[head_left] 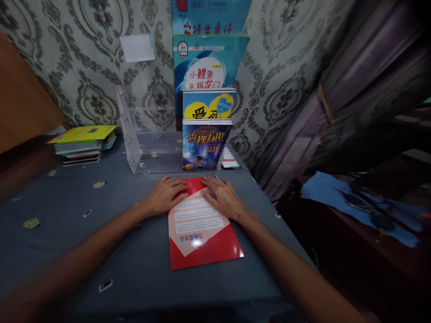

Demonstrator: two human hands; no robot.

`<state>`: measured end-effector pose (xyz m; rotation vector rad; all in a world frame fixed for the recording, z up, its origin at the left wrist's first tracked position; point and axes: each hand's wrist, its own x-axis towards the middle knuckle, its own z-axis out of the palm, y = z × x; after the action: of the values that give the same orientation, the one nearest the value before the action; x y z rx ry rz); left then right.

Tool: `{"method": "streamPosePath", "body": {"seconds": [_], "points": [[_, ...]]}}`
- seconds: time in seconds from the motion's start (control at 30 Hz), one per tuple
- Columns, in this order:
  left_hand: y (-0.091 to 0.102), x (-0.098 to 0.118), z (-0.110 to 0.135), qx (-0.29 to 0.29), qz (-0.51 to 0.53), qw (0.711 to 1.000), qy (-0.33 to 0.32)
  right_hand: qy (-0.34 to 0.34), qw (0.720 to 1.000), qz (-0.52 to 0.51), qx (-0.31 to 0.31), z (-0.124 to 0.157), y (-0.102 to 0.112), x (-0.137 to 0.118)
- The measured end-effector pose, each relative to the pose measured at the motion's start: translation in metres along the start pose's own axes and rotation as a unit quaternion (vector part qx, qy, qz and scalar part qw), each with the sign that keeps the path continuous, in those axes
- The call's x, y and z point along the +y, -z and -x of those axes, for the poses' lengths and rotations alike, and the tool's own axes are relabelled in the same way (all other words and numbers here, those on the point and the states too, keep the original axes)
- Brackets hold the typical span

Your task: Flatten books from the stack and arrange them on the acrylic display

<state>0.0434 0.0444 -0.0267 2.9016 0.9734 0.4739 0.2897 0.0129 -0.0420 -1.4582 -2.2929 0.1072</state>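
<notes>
A red book [208, 254] with a pale printed panel lies flat on the table, its printing upside down from where I look. My left hand [165, 195] rests at its far left corner, fingers stretched out over the edge and cover. At the far right corner, my right hand [221, 195] lies on the cover with its fingers extended. Neither hand is wrapped round the book. Just beyond my hands stands a clear tiered book rack [160, 162]. Its right side carries a blue book [204, 146], a blue-and-yellow book [195, 104], a teal book [208, 54] and another blue book [212, 15].
A stack of books [84, 134], yellow on top, sits at the table's back left. The grey-blue tablecloth [134, 264] ends at an edge on the right. Beyond it are a tied curtain [296, 116] and a blue cloth [330, 193] with dark objects on it.
</notes>
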Motion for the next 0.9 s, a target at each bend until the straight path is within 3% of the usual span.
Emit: {"method": "streamPosePath", "body": {"seconds": [0.3, 0.63, 0.9], "points": [[-0.011, 0.020, -0.029, -0.063, 0.015, 0.997, -0.032, -0.007, 1.000, -0.004, 0.001, 0.001, 0.002, -0.003], [-0.019, 0.018, -0.025, -0.058, 0.047, 0.997, -0.004, -0.020, 0.999, 0.001, -0.037, 0.000, 0.005, -0.005], [-0.021, 0.020, -0.025, -0.054, 0.031, 0.998, 0.006, -0.009, 1.000, 0.009, -0.020, 0.001, 0.001, -0.003]]}}
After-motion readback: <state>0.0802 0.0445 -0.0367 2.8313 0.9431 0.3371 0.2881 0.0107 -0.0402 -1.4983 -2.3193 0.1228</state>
